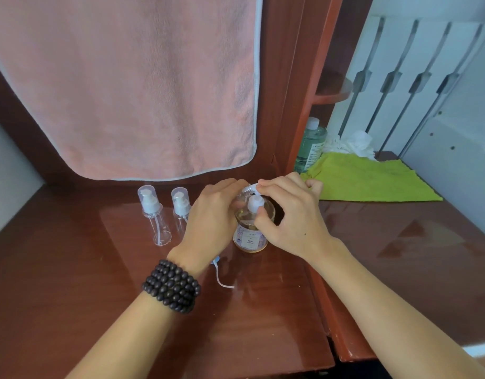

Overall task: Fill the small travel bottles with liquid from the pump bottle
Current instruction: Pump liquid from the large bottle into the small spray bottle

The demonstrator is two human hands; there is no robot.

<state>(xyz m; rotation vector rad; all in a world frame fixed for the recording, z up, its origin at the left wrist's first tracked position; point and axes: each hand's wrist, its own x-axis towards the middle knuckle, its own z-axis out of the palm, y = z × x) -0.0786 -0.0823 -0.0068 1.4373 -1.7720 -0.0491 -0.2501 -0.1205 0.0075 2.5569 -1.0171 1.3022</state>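
The pump bottle, clear with amber liquid and a pale label, stands on the wooden desk. My right hand holds its white pump head, fingers on top and thumb at the collar. My left hand is curled beside the nozzle around a small clear travel bottle, which is almost wholly hidden by the fingers. Two more small travel bottles, empty and capped, stand to the left. A loose small pump with its tube lies by my left wrist.
A pink towel hangs behind the desk. To the right lie a green cloth and a crumpled white tissue, with a green-tinted bottle at the back. A white radiator fills the far right.
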